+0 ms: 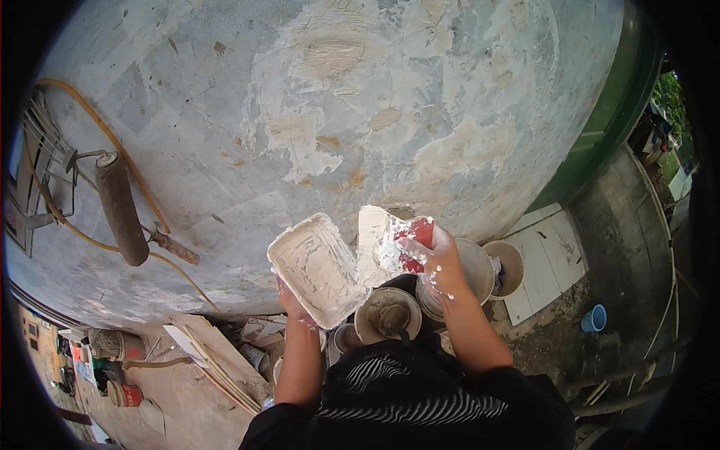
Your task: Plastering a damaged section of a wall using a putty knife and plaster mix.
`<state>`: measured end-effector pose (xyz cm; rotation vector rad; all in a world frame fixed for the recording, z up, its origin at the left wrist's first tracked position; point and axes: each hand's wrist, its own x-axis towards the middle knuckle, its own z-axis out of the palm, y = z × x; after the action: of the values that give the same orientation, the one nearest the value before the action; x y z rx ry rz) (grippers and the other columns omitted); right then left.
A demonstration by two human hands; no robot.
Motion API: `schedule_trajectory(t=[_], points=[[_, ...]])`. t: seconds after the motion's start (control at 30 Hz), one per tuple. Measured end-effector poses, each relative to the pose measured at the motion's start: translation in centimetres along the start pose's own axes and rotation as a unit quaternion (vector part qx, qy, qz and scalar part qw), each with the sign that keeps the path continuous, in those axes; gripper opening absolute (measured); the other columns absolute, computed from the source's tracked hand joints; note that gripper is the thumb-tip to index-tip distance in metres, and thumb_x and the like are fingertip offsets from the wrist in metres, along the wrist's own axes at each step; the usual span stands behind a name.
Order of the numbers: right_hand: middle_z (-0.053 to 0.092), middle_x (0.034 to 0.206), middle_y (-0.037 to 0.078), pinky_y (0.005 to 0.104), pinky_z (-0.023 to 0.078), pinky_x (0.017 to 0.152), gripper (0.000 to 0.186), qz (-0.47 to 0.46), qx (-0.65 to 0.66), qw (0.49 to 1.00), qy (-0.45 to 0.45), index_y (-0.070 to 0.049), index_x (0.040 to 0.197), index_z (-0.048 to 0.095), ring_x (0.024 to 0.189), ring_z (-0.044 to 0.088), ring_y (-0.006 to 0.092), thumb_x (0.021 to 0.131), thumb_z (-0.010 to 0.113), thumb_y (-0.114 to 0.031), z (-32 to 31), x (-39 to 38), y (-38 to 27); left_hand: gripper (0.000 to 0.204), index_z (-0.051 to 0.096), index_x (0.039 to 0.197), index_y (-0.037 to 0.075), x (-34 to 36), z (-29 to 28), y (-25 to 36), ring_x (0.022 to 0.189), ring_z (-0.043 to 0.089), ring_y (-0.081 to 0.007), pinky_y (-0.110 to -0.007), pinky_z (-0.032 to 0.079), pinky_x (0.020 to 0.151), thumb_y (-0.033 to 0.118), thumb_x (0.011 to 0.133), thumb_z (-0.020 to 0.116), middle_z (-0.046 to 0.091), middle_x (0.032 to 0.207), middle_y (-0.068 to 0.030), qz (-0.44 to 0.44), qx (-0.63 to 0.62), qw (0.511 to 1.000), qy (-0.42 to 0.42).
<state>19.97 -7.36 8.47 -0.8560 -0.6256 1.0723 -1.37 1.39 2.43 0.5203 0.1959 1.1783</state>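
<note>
My left hand (294,302) is closed on the side of a rectangular tray (313,268) smeared inside with off-white plaster. In my right hand (441,262) is the red handle of a wide putty knife (375,238), its blade thickly coated with the same plaster. The blade's lower edge meets or overlaps the tray's right rim; I cannot tell whether they touch. White plaster also clings to the right fingers and wrist. Ahead of both hands rises a grey wall (247,135) with rough, cream-coloured patches.
A paint roller (124,214) hangs on the wall at left, by an orange hose (101,120). Below my hands stand several buckets (386,315). White boards (551,262) and a blue basket (594,318) lie to the right; stacked panels (214,360) lean at lower left.
</note>
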Motion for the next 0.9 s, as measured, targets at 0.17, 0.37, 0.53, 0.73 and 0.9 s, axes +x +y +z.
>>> schedule_trajectory(t=[0.17, 0.37, 0.53, 0.73, 0.9], points=[[0.064, 0.085, 0.010, 0.0263, 0.047, 0.063, 0.026, -0.105, -0.351, 0.928, -0.069, 0.003, 0.097, 0.055, 0.070, 0.058, 0.0141, 0.079, 0.067, -0.010, 1.8, 0.6, -0.7, 0.059, 0.035, 0.135, 0.007, -0.2, 0.7, -0.8, 0.113, 0.051, -0.0322, -0.046, 0.045, 0.093, 0.048, 0.092, 0.030, 0.046, 0.131, -0.0140, 0.010, 0.044, 0.999, 0.023], [0.063, 0.081, 0.021, 0.0381, 0.048, 0.067, 0.045, -0.230, -0.525, 0.815, -0.082, 0.009, 0.111, 0.050, 0.073, 0.062, 0.0348, 0.081, 0.064, -0.021, 4.2, 1.1, -0.8, 0.059, 0.031, 0.137, 0.008, -1.1, 1.2, -1.5, 0.118, 0.046, -0.0316, -0.045, 0.041, 0.097, 0.048, 0.094, 0.029, 0.042, 0.134, -0.0128, 0.005, 0.031, 1.000, -0.002], [0.063, 0.086, 0.023, 0.0409, 0.047, 0.072, 0.046, -0.193, -0.519, 0.828, -0.090, 0.010, 0.115, 0.048, 0.080, 0.061, 0.0381, 0.082, 0.062, -0.020, 4.9, 1.9, -0.2, 0.059, 0.029, 0.138, 0.009, -1.3, 1.4, -1.2, 0.120, 0.043, -0.0301, -0.044, 0.038, 0.099, 0.049, 0.095, 0.026, 0.040, 0.135, -0.0112, 0.035, 0.110, 0.993, -0.005], [0.063, 0.082, 0.022, 0.0408, 0.048, 0.065, 0.040, -0.231, -0.503, 0.826, -0.110, 0.008, 0.111, 0.052, 0.073, 0.061, 0.0372, 0.081, 0.061, -0.017, 4.9, 2.8, 0.6, 0.059, 0.029, 0.138, 0.009, -1.1, 2.0, -1.0, 0.120, 0.044, -0.0296, -0.043, 0.038, 0.099, 0.050, 0.095, 0.025, 0.041, 0.134, -0.0111, 0.022, 0.129, 0.991, 0.032], [0.062, 0.077, 0.020, 0.0418, 0.047, 0.060, 0.032, -0.287, -0.550, 0.765, -0.172, 0.002, 0.108, 0.056, 0.069, 0.060, 0.0368, 0.079, 0.060, -0.011, 4.8, 3.5, 0.8, 0.057, 0.032, 0.136, 0.009, -0.5, 2.1, -1.6, 0.118, 0.045, -0.0295, -0.043, 0.038, 0.098, 0.049, 0.095, 0.026, 0.043, 0.132, -0.0111, -0.003, 0.119, 0.991, 0.056]])
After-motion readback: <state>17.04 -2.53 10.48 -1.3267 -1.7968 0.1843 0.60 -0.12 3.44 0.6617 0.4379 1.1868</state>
